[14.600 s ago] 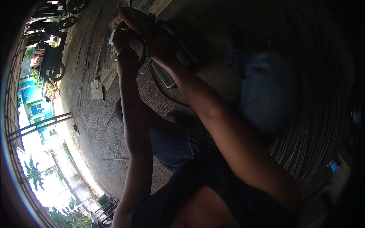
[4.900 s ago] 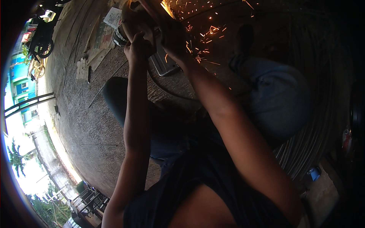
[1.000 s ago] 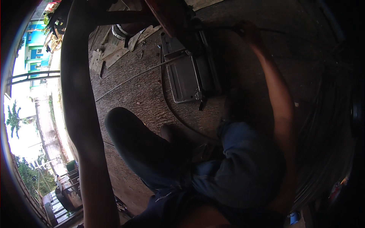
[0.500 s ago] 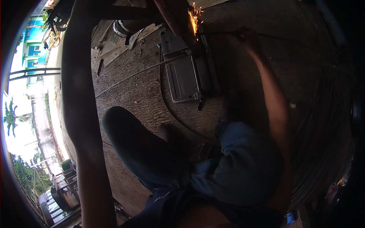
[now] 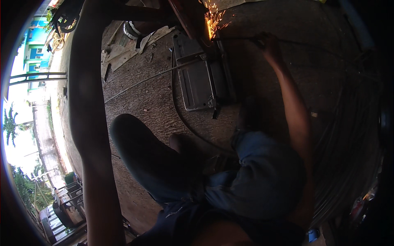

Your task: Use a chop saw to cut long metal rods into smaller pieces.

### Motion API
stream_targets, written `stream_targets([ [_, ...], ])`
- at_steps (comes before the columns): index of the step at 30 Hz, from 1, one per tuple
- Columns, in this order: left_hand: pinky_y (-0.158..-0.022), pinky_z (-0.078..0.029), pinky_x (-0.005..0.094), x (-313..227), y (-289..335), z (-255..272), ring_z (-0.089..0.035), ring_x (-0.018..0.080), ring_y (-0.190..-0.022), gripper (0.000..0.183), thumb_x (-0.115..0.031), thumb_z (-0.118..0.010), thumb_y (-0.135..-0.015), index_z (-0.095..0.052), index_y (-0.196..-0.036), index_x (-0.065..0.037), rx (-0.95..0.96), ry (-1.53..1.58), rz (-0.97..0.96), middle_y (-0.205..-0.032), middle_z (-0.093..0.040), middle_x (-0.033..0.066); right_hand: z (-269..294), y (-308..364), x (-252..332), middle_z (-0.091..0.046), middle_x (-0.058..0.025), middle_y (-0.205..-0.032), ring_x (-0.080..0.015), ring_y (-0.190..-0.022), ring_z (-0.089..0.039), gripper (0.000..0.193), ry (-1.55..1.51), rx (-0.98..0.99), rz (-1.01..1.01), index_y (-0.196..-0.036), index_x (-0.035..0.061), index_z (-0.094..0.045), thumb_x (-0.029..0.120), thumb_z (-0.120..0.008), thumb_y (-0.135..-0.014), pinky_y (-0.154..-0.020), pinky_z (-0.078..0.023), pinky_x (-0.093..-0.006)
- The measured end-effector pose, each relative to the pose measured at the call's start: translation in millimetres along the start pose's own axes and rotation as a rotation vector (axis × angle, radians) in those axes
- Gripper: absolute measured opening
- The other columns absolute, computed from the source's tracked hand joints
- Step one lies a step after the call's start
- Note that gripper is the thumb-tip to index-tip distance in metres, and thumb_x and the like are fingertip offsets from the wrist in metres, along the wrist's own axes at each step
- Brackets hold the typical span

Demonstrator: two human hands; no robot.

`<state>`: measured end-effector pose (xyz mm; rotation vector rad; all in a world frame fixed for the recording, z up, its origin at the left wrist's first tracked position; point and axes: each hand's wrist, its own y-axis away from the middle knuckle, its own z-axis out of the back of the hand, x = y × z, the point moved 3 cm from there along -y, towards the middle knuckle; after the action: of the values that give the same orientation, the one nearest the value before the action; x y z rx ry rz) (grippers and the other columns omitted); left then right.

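Observation:
My right hand [image 5: 269, 43] is closed around a thin dark metal rod [image 5: 238, 38]. The rod's left end meets the cut-off saw, where bright orange sparks [image 5: 212, 25] spray up. A reddish-brown part of the saw [image 5: 183, 18] slants above its dark flat base [image 5: 197, 88], which rests on the ground. My left arm [image 5: 92, 102] rises along the left side and bends right at the top toward the saw. Deep shadow hides the left hand's fingers there. A second thin rod [image 5: 141, 84] reaches from the saw's clamp area to the lower left.
A black cable [image 5: 186, 123] curves from the saw toward my feet. Flat scraps [image 5: 123, 59] and a silvery ring-shaped piece [image 5: 130, 30] lie left of the saw. My bent knees [image 5: 135, 139] are close in front. Long thin rods [image 5: 340, 164] lie in shadow at right.
The sparks spread wider and farther right than before. My right hand and its rod have shifted very slightly; the left arm has moved slightly right.

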<state>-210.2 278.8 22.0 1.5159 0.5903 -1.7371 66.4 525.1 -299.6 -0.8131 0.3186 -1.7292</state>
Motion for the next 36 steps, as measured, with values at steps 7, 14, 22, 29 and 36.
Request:
stream_targets([
  [7, -0.06, -0.044, 0.0289, 5, -7, 10, -0.05, 0.0188, -0.062, 0.026, -0.025, -0.05, -0.093, -0.053, -0.105, -0.002, 0.012, 0.027, -0.076, -0.076, -0.059, 0.0109, -2, 1, 0, -0.066, -0.0111, -0.088, -0.0308, -0.084, -0.062, 0.018, -0.044, 0.006, -0.019, -0.088, 0.0052, -0.068, 0.021, -0.067, -0.08, -0.077, -0.047, -0.0413],
  [14, -0.06, -0.046, 0.0289, 5, 5, 3, -0.054, 0.0163, -0.066, 0.024, -0.018, -0.051, -0.094, -0.049, -0.112, -0.002, 0.062, -0.353, -0.327, -0.082, -0.062, 0.0113, 3, 5, 4, -0.066, -0.0122, -0.091, -0.0307, -0.088, -0.062, 0.015, -0.031, 0.014, -0.007, -0.09, 0.0044, -0.068, 0.015, -0.065, -0.081, -0.079, -0.047, -0.0403],
  [22, -0.058, -0.046, 0.0265, 2, 12, -1, -0.055, 0.0162, -0.064, 0.029, -0.006, -0.053, -0.09, -0.044, -0.118, -0.001, 0.064, -0.388, -0.392, -0.084, -0.062, 0.0127, 9, 5, 13, -0.066, -0.0111, -0.09, -0.0298, -0.087, -0.062, 0.018, -0.032, -0.012, -0.01, -0.089, 0.0049, -0.068, 0.021, -0.066, -0.08, -0.079, -0.046, -0.0407],
  [29, -0.062, -0.047, 0.0289, -2, 21, -13, -0.052, 0.0155, -0.065, 0.028, -0.01, -0.054, -0.091, -0.046, -0.116, -0.001, 0.042, -0.834, -0.564, -0.081, -0.061, 0.0104, 8, 11, 7, -0.066, -0.0108, -0.09, -0.0293, -0.087, -0.062, 0.023, 0.016, -0.024, -0.011, -0.089, 0.0041, -0.068, 0.026, -0.064, -0.083, -0.081, -0.046, -0.0408],
  [36, -0.062, -0.045, 0.0291, 27, -23, 20, -0.05, 0.0152, -0.064, 0.022, -0.019, -0.054, -0.092, -0.052, -0.108, -0.004, 0.19, 0.045, -0.19, -0.078, -0.059, 0.0083, 14, 10, 17, -0.067, -0.011, -0.089, -0.0286, -0.087, -0.063, 0.021, -0.015, -0.026, -0.024, -0.088, 0.0051, -0.069, 0.026, -0.065, -0.083, -0.079, -0.046, -0.04],
])
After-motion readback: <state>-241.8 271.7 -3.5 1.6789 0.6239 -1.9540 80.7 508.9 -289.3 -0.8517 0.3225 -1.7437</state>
